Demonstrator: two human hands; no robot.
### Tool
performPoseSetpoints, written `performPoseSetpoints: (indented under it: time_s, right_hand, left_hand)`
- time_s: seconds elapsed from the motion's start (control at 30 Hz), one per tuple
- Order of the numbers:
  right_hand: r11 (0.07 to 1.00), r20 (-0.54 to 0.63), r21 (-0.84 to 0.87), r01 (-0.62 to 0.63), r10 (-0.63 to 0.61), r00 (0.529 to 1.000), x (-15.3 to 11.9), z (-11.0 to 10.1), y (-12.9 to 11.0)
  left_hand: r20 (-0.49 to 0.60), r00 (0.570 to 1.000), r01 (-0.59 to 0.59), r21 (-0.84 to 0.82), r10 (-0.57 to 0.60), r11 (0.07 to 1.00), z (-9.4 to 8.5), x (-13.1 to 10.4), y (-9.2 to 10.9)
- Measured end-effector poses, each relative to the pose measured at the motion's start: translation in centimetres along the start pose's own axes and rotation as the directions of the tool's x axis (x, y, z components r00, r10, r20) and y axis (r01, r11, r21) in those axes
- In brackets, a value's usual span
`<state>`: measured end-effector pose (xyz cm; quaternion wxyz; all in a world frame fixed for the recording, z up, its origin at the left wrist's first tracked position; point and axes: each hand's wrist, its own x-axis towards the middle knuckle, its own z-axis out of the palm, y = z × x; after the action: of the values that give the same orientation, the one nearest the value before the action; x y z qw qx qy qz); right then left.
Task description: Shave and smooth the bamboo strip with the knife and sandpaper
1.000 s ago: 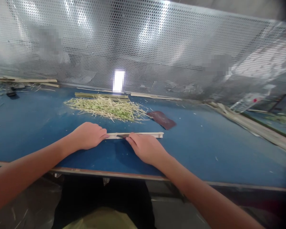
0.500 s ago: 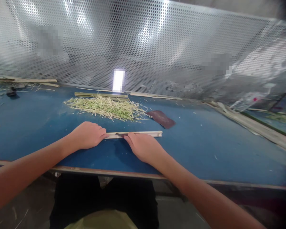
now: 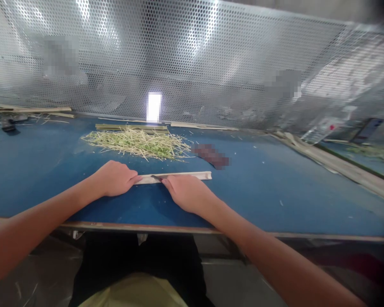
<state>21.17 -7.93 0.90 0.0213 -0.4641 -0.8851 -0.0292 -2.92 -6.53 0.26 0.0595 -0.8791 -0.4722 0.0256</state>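
A pale split length of what looks like bamboo (image 3: 198,175), hollowed like a channel, lies crosswise on the blue tabletop (image 3: 259,192). My left hand (image 3: 115,178) is closed around its left end, thumb along the near side. My right hand (image 3: 188,192) grips a small dark knife (image 3: 156,178), whose blade tip rests in the channel between my two hands. The knife's handle is hidden inside my fingers. Just beyond the bamboo spreads a heap of thin pale-green shavings (image 3: 137,143).
A dark brown sheet (image 3: 211,156), partly pixelated, lies right of the shavings. Behind stands a perforated metal screen (image 3: 185,55). Long strips (image 3: 307,153) and a clear plastic bottle (image 3: 323,130) are at the right. More strips (image 3: 28,109) and a black object (image 3: 9,124) sit at the far left.
The view has shifted slightly, moving everything a little left. The bamboo has rolled a bit, showing more of its hollow face. Both hands keep their holds.
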Motion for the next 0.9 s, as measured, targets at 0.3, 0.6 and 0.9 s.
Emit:
performPoseSetpoints:
  time_s: [0.3,0.6,0.9]
  right_hand:
    - [0.996,-0.005,0.071,-0.046,0.047,0.999,-0.4,-0.1,0.1]
    - [0.993,-0.049,0.067,-0.099,0.103,0.993,-0.8,0.1,-0.2]
    - [0.995,-0.047,0.055,-0.079,0.082,0.996,-0.6,0.2,-0.4]
  left_hand:
    - [0.003,1.0,-0.014,-0.049,0.014,0.999,-0.3,0.2,0.1]
    - [-0.061,0.998,-0.032,-0.082,0.027,0.996,0.5,0.0,0.1]
    - [-0.17,0.982,-0.073,0.035,0.078,0.997,0.7,-0.4,0.6]
